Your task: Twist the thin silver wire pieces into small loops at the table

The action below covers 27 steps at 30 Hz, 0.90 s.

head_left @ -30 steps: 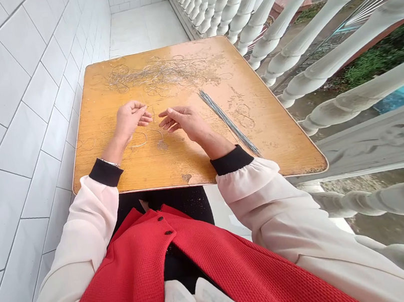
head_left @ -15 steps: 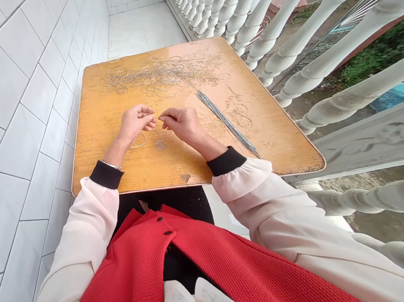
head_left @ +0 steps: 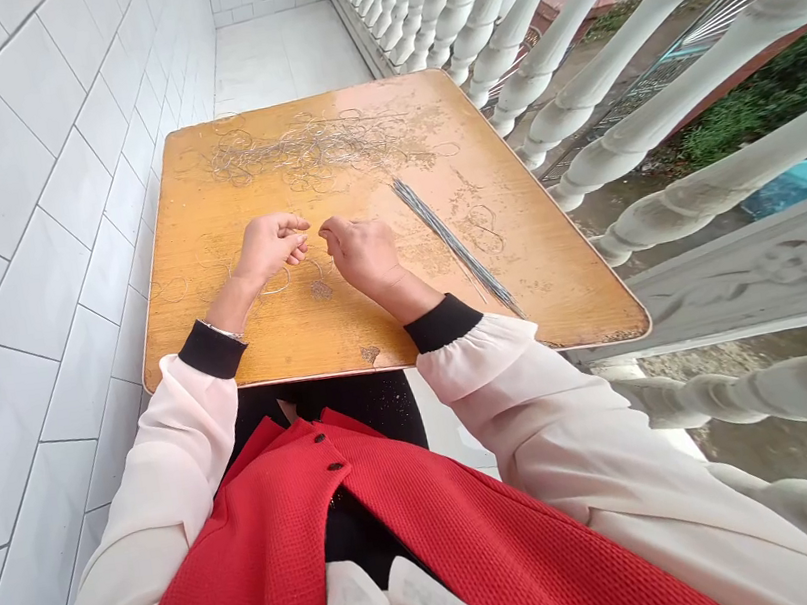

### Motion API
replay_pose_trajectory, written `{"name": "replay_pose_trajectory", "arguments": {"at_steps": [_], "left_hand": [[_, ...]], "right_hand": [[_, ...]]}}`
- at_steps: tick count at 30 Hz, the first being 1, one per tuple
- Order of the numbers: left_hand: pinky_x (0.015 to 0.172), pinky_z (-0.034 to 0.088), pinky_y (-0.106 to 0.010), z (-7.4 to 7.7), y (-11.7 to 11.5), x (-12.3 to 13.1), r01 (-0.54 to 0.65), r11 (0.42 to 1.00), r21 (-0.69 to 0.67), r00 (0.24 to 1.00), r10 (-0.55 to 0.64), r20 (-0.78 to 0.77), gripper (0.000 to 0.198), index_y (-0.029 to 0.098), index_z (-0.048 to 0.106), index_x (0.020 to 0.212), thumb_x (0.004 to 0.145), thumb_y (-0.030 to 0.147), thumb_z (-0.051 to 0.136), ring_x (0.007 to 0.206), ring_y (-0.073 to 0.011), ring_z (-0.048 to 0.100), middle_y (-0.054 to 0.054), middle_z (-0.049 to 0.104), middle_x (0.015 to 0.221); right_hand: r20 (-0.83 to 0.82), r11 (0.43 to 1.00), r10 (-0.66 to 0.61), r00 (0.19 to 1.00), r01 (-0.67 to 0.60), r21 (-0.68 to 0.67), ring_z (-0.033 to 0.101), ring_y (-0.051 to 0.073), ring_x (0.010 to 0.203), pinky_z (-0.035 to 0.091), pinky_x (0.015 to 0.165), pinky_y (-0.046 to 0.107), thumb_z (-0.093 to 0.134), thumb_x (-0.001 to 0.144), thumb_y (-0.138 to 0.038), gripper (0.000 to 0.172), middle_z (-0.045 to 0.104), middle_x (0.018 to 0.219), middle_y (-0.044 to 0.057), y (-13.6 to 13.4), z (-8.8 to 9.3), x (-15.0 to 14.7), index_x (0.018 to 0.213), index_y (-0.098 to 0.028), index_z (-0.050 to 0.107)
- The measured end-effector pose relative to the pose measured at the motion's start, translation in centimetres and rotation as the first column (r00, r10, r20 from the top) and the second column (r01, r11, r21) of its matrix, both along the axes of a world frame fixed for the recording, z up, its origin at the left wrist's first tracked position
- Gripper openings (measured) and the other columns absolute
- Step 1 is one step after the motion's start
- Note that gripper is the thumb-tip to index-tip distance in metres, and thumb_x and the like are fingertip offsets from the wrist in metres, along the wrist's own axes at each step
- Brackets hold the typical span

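In the head view my left hand (head_left: 272,245) is held over the middle of the wooden table, its thumb and fingertips pinched together. Close on its right is my right hand (head_left: 363,251), knuckles turned up and fingers curled into a pinch. A small gap separates the fingertips of both hands. They grip a thin wire, which barely shows between them. A bright curved piece of wire (head_left: 279,283) shows below my left hand; whether it joins the held wire I cannot tell. Right of my right hand lies a bundle of straight grey wires (head_left: 451,243).
A tangled heap of bent wire loops (head_left: 305,147) covers the far part of the worn table (head_left: 564,314). More loose loops (head_left: 486,229) lie right of the bundle. A tiled wall (head_left: 55,253) runs along the left, a white balustrade (head_left: 598,137) along the right.
My right hand has rolled over so its back faces up more, and its wrist has shifted slightly left. My left hand stays nearly still.
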State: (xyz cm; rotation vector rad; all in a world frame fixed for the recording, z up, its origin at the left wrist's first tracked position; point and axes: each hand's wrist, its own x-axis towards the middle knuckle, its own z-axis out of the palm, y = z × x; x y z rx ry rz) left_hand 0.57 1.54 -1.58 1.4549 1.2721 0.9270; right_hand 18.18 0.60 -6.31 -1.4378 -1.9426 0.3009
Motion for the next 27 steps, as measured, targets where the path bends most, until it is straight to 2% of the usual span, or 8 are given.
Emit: {"name": "replay_pose_trajectory", "arguments": {"at_steps": [3, 6, 11, 13, 15, 18, 21, 27], "left_hand": [[0.066, 0.056, -0.021, -0.2, 0.3, 0.0, 0.011, 1.0, -0.004, 1.0, -0.011, -0.001, 0.021, 0.011, 0.07, 0.099, 0.089, -0.006, 0.063, 0.054, -0.0071, 0.063, 0.005, 0.066, 0.059], [0.065, 0.055, -0.019, -0.3, 0.5, 0.0, -0.008, 1.0, 0.004, 1.0, 0.008, -0.004, 0.022, 0.011, 0.069, 0.1, 0.089, -0.006, 0.063, 0.053, -0.0061, 0.063, 0.006, 0.065, 0.059], [0.067, 0.055, -0.018, -0.2, 0.7, -0.5, -0.045, 0.998, 0.039, 0.999, 0.045, -0.002, 0.023, 0.01, 0.07, 0.106, 0.091, -0.005, 0.061, 0.054, -0.0043, 0.063, 0.005, 0.067, 0.064], [0.067, 0.054, -0.018, -0.3, 0.8, -0.7, -0.063, 0.997, 0.05, 0.998, 0.063, 0.005, 0.024, 0.01, 0.07, 0.107, 0.091, -0.005, 0.06, 0.055, -0.0042, 0.064, 0.005, 0.067, 0.065], [0.066, 0.053, -0.017, -0.5, 1.0, -0.9, -0.071, 0.996, 0.058, 0.997, 0.07, 0.017, 0.023, 0.01, 0.07, 0.106, 0.091, -0.005, 0.061, 0.056, -0.0043, 0.064, 0.005, 0.067, 0.065], [0.065, 0.052, -0.016, -0.6, 1.2, -0.9, -0.058, 0.997, 0.06, 0.998, 0.056, 0.032, 0.023, 0.01, 0.07, 0.105, 0.091, -0.006, 0.061, 0.055, -0.0037, 0.064, 0.006, 0.067, 0.064], [0.063, 0.051, -0.016, -0.5, 1.1, -0.7, -0.053, 0.998, 0.038, 0.998, 0.052, 0.033, 0.023, 0.01, 0.069, 0.103, 0.091, -0.007, 0.059, 0.053, -0.0034, 0.063, 0.006, 0.065, 0.061], [0.061, 0.05, -0.018, 0.2, 0.7, -0.4, -0.074, 0.997, 0.004, 0.996, 0.074, 0.047, 0.025, 0.008, 0.068, 0.101, 0.092, -0.01, 0.054, 0.051, -0.0044, 0.061, 0.007, 0.062, 0.058]], "right_hand": [[-0.045, 1.0, -0.028, 0.999, 0.027, -0.011, 0.073, 0.026, 0.082, 0.05, 0.079, 0.036, 0.053, 0.105, -0.031, 0.022, 0.075, 0.078, 0.007, 0.3, -0.6, -0.2, 0.093, -0.023, 0.07], [-0.144, 1.0, 0.018, 0.989, -0.021, -0.019, 0.073, 0.025, 0.082, 0.053, 0.08, 0.035, 0.056, 0.105, -0.038, 0.023, 0.073, 0.074, 0.005, 0.8, -1.1, 0.0, 0.093, -0.025, 0.071], [-0.384, 0.983, 0.032, 0.923, -0.097, -0.153, 0.07, 0.016, 0.064, 0.056, 0.068, 0.029, 0.06, 0.105, -0.048, 0.03, 0.074, 0.077, 0.003, 1.0, -0.5, 0.3, 0.102, -0.02, 0.071], [-0.487, 0.965, 0.001, 0.873, -0.129, -0.229, 0.067, 0.014, 0.059, 0.054, 0.061, 0.026, 0.06, 0.106, -0.042, 0.028, 0.074, 0.076, 0.003, 0.8, 0.2, 0.2, 0.099, -0.018, 0.071], [-0.554, 0.939, -0.033, 0.832, -0.164, -0.303, 0.065, 0.012, 0.056, 0.053, 0.058, 0.024, 0.062, 0.104, -0.031, 0.02, 0.074, 0.073, 0.003, 0.6, 0.7, -0.1, 0.095, -0.016, 0.071], [-0.57, 0.904, -0.081, 0.818, -0.18, -0.387, 0.061, 0.01, 0.051, 0.05, 0.054, 0.021, 0.068, 0.094, -0.01, 0.006, 0.072, 0.067, 0.001, 0.5, 1.0, -0.4, 0.092, -0.015, 0.071], [-0.554, 0.898, -0.075, 0.829, -0.185, -0.399, 0.06, 0.009, 0.049, 0.049, 0.052, 0.019, 0.066, 0.086, 0.001, 0.02, 0.068, 0.061, -0.003, 0.6, 0.7, -0.6, 0.096, -0.015, 0.071], [-0.438, 0.918, -0.011, 0.899, -0.165, -0.361, 0.06, 0.01, 0.053, 0.052, 0.057, 0.021, 0.057, 0.082, 0.002, 0.037, 0.068, 0.062, -0.002, 0.9, 0.1, -0.2, 0.111, -0.012, 0.075]]}}
